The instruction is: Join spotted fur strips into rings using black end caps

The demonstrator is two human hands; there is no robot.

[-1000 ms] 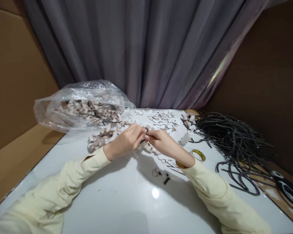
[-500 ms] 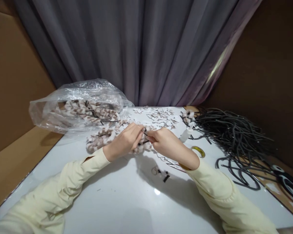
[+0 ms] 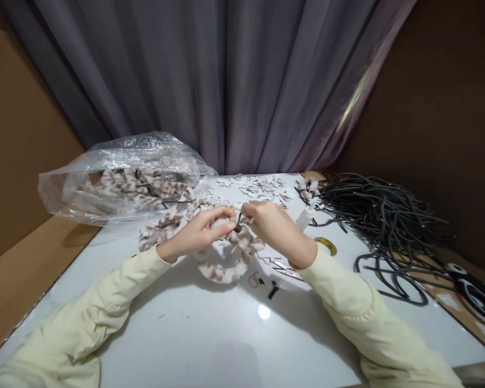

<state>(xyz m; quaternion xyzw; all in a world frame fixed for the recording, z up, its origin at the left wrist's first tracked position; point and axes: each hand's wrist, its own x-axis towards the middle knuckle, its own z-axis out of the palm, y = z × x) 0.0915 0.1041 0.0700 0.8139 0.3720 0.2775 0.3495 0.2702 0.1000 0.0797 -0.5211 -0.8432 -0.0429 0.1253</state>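
A fluffy white-and-brown fabric ring [image 3: 222,274] hangs beneath my hands over the middle of the table. My left hand [image 3: 200,229] is closed on the ring's upper part, thumb and fingers pinched at its edge. From that spot a short piece of black cord [image 3: 238,221] sticks up. My right hand [image 3: 272,226] pinches the cord's upper end, its fingertips partly hidden behind the knuckles. Another fluffy ring [image 3: 159,231] lies on the table just left of my left hand.
A clear plastic bag [image 3: 76,188] with fluffy rings lies back left. Small metal pieces [image 3: 262,187] are scattered at the back. Right are a white bottle [image 3: 306,216], yellow tape roll [image 3: 326,245], scissors [image 3: 286,270], a black cord pile [image 3: 380,215] and larger scissors [image 3: 469,288].
The fluffy ring now hangs lower and shows more fully below my hands. My left hand has turned, its thumb and fingers more spread. The camera view has shifted slightly.
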